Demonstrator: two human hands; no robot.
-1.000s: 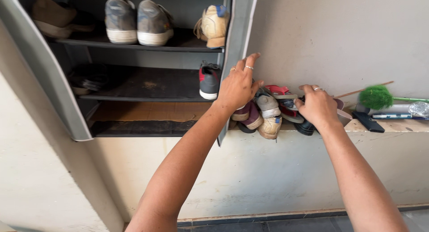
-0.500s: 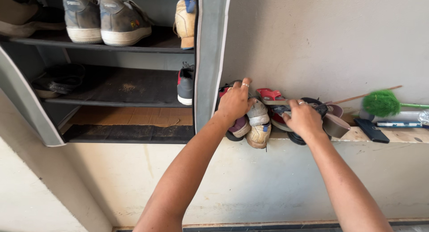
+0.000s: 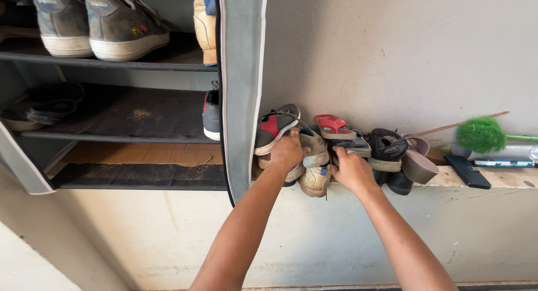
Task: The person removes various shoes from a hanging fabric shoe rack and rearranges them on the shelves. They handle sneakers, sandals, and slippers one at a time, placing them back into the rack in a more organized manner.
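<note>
While fingers hide in shoe pile (image 3: 336, 151) | left hand (image 3: 287, 152), right hand (image 3: 351, 170): grip unclear

Shoe rack (image 3: 241, 89) grey matt cloth cover; wall (image 3: 392, 50) rough matt plaster; ledge (image 3: 504, 178) bare wood (chipped); brush (image 3: 481, 134) green plastic bristles; sneakers (image 3: 101, 22) scuffed.

shoe pile (image 3: 314, 151) sits on ledge (image 3: 504, 178), right of shoe rack (image 3: 134, 137).
</note>
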